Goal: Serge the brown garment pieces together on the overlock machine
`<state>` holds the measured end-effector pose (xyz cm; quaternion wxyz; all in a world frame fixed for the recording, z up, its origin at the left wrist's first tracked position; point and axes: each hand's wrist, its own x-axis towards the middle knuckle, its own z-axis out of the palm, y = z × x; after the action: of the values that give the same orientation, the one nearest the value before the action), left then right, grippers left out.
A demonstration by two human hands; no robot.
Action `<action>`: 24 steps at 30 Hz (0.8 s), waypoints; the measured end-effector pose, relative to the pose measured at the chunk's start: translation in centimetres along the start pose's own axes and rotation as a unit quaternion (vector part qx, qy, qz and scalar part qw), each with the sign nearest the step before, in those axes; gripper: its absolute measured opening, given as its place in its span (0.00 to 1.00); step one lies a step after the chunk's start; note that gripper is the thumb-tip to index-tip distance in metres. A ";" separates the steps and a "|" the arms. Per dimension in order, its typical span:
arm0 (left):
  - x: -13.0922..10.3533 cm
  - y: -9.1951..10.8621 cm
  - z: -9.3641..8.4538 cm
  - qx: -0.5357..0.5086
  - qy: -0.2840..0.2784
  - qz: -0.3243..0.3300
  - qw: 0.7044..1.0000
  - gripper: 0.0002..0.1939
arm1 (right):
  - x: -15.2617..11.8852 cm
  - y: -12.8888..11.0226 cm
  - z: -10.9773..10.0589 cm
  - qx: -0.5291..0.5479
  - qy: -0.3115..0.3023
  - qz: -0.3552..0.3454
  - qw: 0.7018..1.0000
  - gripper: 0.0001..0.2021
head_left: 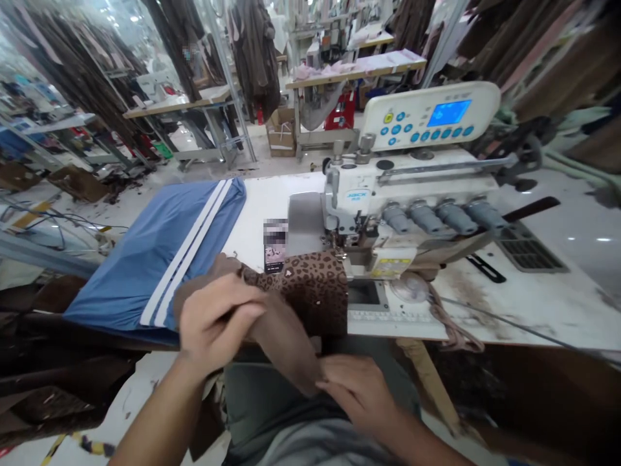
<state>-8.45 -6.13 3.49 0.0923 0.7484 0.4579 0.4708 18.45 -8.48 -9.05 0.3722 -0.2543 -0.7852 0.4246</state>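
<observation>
My left hand (pixel 220 320) is closed on a brown strip of fabric (pixel 286 343), thumb and fingers pinching its upper end. At the lower end of that strip, my right hand (pixel 356 391) grips the edge near my lap. Between the hands the strip hangs slack and is a little blurred. Behind it lies a leopard-print cloth (pixel 317 281), its right side close to the needle area of a white sewing machine (pixel 359 194). Whether the strip is joined to the leopard-print cloth is hidden by my left hand.
A blue garment with white stripes (pixel 189 239) covers the table's left end. A phone (pixel 275 249) lies on the white table (pixel 255 200) beside the machine's plate. A control panel with a lit screen (pixel 431 116) tops the machine. Hanging brown garments (pixel 252 52) stand behind.
</observation>
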 end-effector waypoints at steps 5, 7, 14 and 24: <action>4.6 -2.2 7.7 -0.002 -0.072 0.012 0.997 0.06 | 0.6 1.4 -1.5 -0.038 0.144 0.171 0.974 0.14; 5.2 -3.0 8.6 0.010 -0.082 -0.011 0.997 0.05 | 1.4 1.8 -1.6 -0.014 0.088 0.190 0.978 0.16; 5.0 -2.9 7.1 0.012 -0.142 -0.029 0.989 0.08 | -0.8 3.6 -0.5 0.065 0.055 0.163 0.983 0.17; 5.8 -1.9 8.1 0.022 -0.141 -0.109 0.984 0.04 | -0.6 3.8 0.2 0.258 0.064 0.251 0.931 0.12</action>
<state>-2.35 1.79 1.65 0.1900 0.7548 0.5292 0.3378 18.93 -7.10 -12.57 0.3554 -0.3646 -0.5335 0.6754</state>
